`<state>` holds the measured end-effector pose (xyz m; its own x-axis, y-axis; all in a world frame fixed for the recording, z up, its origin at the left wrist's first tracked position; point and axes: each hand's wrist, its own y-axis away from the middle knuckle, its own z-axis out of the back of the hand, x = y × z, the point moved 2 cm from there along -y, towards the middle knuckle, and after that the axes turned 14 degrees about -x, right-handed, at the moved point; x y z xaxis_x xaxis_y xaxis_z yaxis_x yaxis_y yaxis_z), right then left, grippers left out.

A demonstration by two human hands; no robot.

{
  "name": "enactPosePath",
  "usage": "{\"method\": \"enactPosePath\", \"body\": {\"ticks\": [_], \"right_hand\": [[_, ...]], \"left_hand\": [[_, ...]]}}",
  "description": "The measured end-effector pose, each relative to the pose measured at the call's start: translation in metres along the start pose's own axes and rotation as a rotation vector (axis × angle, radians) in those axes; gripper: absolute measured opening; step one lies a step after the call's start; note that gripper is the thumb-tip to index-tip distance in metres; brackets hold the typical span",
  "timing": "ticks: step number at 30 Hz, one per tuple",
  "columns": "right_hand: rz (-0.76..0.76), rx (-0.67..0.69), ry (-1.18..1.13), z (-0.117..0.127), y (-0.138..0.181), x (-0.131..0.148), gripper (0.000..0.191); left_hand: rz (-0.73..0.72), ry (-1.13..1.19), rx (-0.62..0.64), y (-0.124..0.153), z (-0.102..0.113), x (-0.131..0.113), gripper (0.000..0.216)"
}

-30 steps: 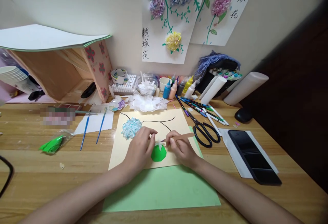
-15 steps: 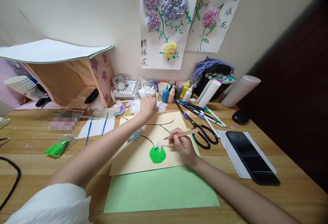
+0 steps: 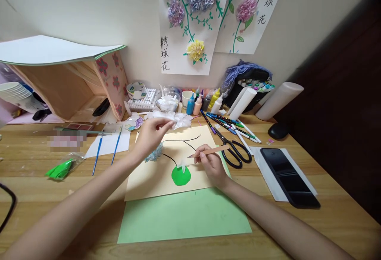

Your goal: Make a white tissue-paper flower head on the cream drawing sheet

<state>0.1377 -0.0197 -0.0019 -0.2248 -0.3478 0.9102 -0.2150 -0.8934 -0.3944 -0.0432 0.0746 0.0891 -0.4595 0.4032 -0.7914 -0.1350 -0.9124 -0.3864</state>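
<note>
My left hand (image 3: pixel 151 136) hovers over the top left of a cream sheet (image 3: pixel 145 178), its fingers pinched on a small white paper piece taken from the white tissue pile (image 3: pixel 175 119). My right hand (image 3: pixel 208 164) rests on the sheet's right side and grips a thin wooden stick (image 3: pixel 218 150) like a pen, its tip beside a white folded paper piece (image 3: pixel 183 166) on a green circle (image 3: pixel 181 176). A light blue paper flower (image 3: pixel 154 155) shows partly under my left wrist. Black stem lines cross the sheet. A green sheet (image 3: pixel 184 216) lies underneath.
Black scissors (image 3: pixel 235 153), coloured markers (image 3: pixel 229 125) and a black phone (image 3: pixel 288 176) lie to the right. Paint bottles (image 3: pixel 196 103), a cup and white rolls (image 3: pixel 276 101) line the wall. Two blue brushes (image 3: pixel 98 158) and a green bag (image 3: pixel 61 168) lie left, by a cardboard house (image 3: pixel 68 85).
My left hand left the green circle, reached to the tissue pile at the back, and has now drawn back with a white piece pinched. My right hand barely moved.
</note>
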Motion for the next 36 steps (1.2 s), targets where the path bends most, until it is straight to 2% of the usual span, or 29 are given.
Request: {"method": "enactPosePath", "body": {"ticks": [3, 5, 9, 13, 17, 21, 27, 31, 33, 36], "right_hand": [[-0.02, -0.008, -0.007, 0.0, 0.0, 0.0, 0.022], [-0.032, -0.009, -0.01, 0.0, -0.001, 0.0, 0.022], [-0.056, 0.071, 0.033, -0.003, -0.002, 0.003, 0.021], [-0.089, 0.239, 0.04, -0.007, -0.003, 0.005, 0.024], [-0.117, 0.338, 0.009, -0.006, -0.003, 0.005, 0.026], [-0.1, 0.343, 0.009, -0.004, -0.002, 0.005, 0.026], [-0.107, 0.336, 0.017, -0.003, -0.002, 0.002, 0.026], [-0.119, 0.338, 0.017, -0.003, -0.002, 0.004, 0.026], [-0.12, 0.339, 0.018, -0.003, -0.003, 0.005, 0.025], [-0.129, 0.344, 0.02, -0.003, -0.002, 0.004, 0.025]], "left_hand": [[0.224, 0.208, 0.149, 0.041, 0.002, 0.001, 0.027], [0.324, 0.26, 0.235, 0.062, -0.004, 0.005, 0.024], [0.335, 0.185, 0.257, 0.082, -0.013, 0.016, 0.023], [0.317, 0.154, 0.187, 0.083, -0.014, 0.021, 0.024], [0.421, 0.248, 0.205, 0.08, -0.014, 0.02, 0.023], [0.509, 0.298, 0.231, 0.08, -0.017, 0.022, 0.024], [0.525, 0.29, 0.225, 0.083, -0.024, 0.028, 0.022], [0.572, 0.344, 0.369, 0.083, -0.024, 0.025, 0.025], [0.552, 0.344, 0.414, 0.083, -0.024, 0.025, 0.026], [0.407, 0.19, 0.342, 0.085, -0.024, 0.028, 0.024]]}}
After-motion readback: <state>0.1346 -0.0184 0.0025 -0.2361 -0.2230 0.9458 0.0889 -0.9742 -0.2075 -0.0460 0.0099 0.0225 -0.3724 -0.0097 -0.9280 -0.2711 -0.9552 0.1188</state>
